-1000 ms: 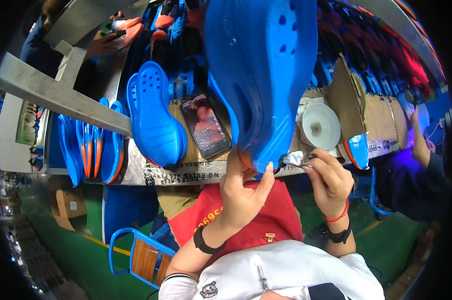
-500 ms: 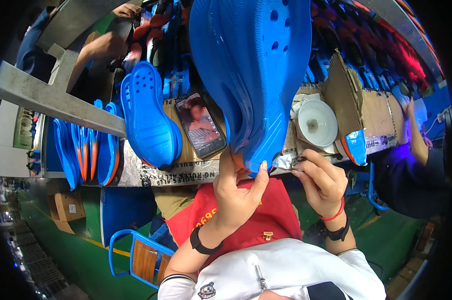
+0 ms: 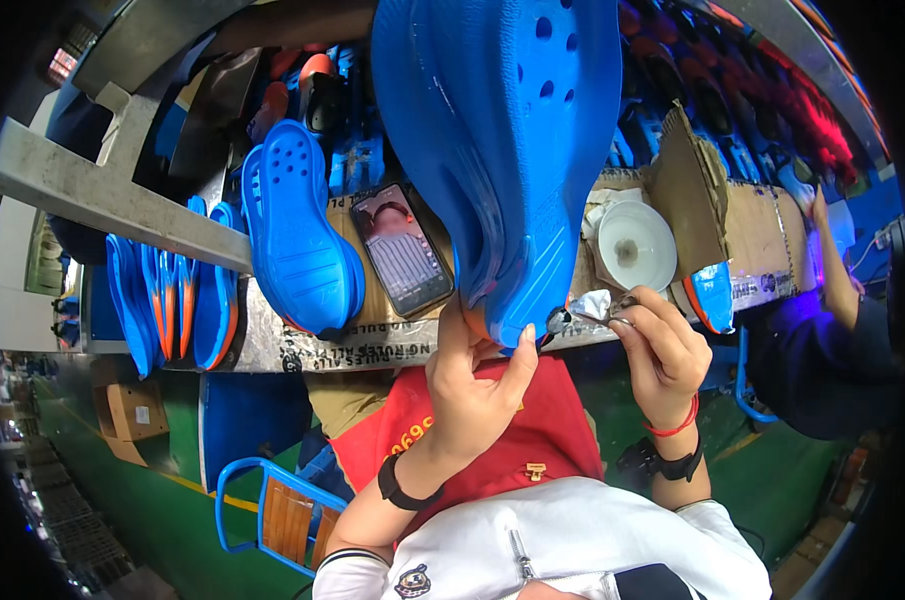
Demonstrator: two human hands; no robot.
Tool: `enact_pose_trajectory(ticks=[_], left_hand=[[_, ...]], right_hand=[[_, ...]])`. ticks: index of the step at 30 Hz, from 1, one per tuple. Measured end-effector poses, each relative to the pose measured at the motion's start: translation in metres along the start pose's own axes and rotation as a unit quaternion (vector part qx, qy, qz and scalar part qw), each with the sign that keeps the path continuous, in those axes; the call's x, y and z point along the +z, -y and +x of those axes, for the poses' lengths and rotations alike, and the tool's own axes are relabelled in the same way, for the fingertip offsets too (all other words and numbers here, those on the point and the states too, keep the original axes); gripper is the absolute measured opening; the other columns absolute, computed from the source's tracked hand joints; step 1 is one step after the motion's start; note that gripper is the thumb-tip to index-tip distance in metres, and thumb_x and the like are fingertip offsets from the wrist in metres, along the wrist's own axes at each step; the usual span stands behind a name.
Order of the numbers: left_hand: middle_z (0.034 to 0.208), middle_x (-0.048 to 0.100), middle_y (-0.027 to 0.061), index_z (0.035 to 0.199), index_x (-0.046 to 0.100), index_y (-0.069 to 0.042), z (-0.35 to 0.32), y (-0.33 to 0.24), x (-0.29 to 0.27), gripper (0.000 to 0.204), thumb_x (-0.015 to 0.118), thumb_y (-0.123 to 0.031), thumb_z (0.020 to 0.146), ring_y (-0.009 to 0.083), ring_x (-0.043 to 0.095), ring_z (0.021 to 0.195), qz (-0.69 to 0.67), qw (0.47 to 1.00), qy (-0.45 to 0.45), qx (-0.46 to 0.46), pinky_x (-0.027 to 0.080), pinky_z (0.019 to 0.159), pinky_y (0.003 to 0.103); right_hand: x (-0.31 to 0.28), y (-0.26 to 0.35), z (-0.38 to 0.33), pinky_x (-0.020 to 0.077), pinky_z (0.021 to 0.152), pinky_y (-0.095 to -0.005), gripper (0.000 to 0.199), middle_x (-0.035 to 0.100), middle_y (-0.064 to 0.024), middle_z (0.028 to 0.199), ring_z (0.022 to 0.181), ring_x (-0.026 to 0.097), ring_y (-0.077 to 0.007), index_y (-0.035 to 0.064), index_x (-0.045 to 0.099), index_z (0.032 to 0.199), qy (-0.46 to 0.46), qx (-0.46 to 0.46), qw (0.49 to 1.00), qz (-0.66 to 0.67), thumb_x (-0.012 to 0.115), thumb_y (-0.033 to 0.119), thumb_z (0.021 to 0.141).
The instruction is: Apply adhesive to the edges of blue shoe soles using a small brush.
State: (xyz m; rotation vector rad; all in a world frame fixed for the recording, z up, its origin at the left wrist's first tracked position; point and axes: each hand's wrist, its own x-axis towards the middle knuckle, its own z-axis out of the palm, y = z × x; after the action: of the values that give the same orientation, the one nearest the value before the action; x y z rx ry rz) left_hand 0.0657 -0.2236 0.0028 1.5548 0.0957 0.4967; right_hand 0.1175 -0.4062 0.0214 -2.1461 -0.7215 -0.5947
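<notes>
A large blue clog [image 3: 502, 150] with round holes is held up close to the camera, its heel end down. My left hand [image 3: 472, 385] grips that lower end, thumb on its edge. My right hand [image 3: 657, 350] pinches a small silvery tool or foil-wrapped piece [image 3: 592, 305] whose tip touches the clog's lower rim. A black band is on my left wrist, a red string and a black watch on my right.
A second blue clog [image 3: 297, 235] lies sole-up on the cardboard-covered bench [image 3: 372, 335], beside a phone [image 3: 402, 250] with a lit screen. A white round dish [image 3: 635, 245] sits right. Blue soles [image 3: 172, 300] stand at the left. Another person's arm [image 3: 837, 270] reaches in right. Blue chair [image 3: 272, 515] below.
The blue clog has come closer and shifted slightly left in view. My right hand has brought the silvery piece against its lower rim. A person's hands at the top left are gone.
</notes>
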Motion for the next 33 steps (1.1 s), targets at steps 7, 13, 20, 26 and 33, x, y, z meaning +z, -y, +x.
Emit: enact_pose_trajectory(ticks=[7, 13, 20, 26, 33], left_hand=[[0.101, 0.064, 0.0143, 0.129, 0.040, 0.007, 0.002, 0.003, -0.002, 0.052, 0.066, 0.003, 0.083, 0.0189, 0.069, 0.087, 0.013, 1.000, 0.013, 0.015, 0.057, 0.075, 0.029], [0.103, 0.060, 0.0113, 0.111, 0.041, 0.002, 0.007, -0.008, 0.001, 0.039, 0.067, 0.006, 0.082, 0.0171, 0.065, 0.093, 0.020, 0.999, 0.012, -0.021, 0.055, 0.080, 0.028], [0.120, 0.050, 0.0200, 0.123, 0.022, -0.001, 0.037, -0.043, -0.008, 0.063, 0.067, 0.009, 0.080, 0.0254, 0.059, 0.111, -0.089, 0.994, 0.070, -0.003, 0.053, 0.091, 0.037], [0.112, 0.057, 0.0165, 0.120, 0.037, 0.002, 0.121, -0.131, -0.019, 0.048, 0.067, -0.007, 0.084, 0.0231, 0.064, 0.094, -0.104, 0.986, 0.060, 0.113, 0.055, 0.087, 0.033], [0.121, 0.057, 0.0250, 0.121, 0.044, 0.015, 0.276, -0.187, -0.065, 0.038, 0.052, -0.014, 0.097, 0.0334, 0.060, 0.111, -0.289, 0.937, 0.179, 0.077, 0.051, 0.098, 0.036]], right_hand=[[0.007, 0.003, 0.004, 0.0505, 0.053, -0.0288, 0.022, 0.067, -0.0178, 0.091, 0.059, 0.065, -0.0255, -0.0006, 0.066, 0.085, 0.018, -0.031, 0.999, -0.003, 0.077, -0.004, 0.067], [0.004, 0.008, 0.010, 0.0487, 0.051, -0.0287, 0.022, 0.067, -0.0171, 0.090, 0.058, 0.063, -0.0254, -0.0004, 0.065, 0.084, 0.036, -0.016, 0.999, 0.028, 0.077, -0.003, 0.066], [-0.025, 0.010, 0.014, 0.0486, 0.063, -0.0261, 0.016, 0.066, -0.0203, 0.094, 0.072, 0.064, -0.0210, -0.0050, 0.064, 0.086, -0.141, 0.033, 0.989, 0.031, 0.066, -0.012, 0.072], [-0.049, 0.004, 0.004, 0.0498, 0.068, -0.0283, 0.012, 0.066, -0.0200, 0.095, 0.077, 0.064, -0.0228, -0.0050, 0.062, 0.088, -0.195, 0.042, 0.979, 0.043, 0.067, -0.007, 0.077], [-0.039, 0.004, 0.012, 0.0502, 0.063, -0.0266, 0.018, 0.066, -0.0177, 0.092, 0.070, 0.065, -0.0227, -0.0028, 0.064, 0.086, -0.144, 0.011, 0.989, 0.034, 0.070, -0.010, 0.072]])
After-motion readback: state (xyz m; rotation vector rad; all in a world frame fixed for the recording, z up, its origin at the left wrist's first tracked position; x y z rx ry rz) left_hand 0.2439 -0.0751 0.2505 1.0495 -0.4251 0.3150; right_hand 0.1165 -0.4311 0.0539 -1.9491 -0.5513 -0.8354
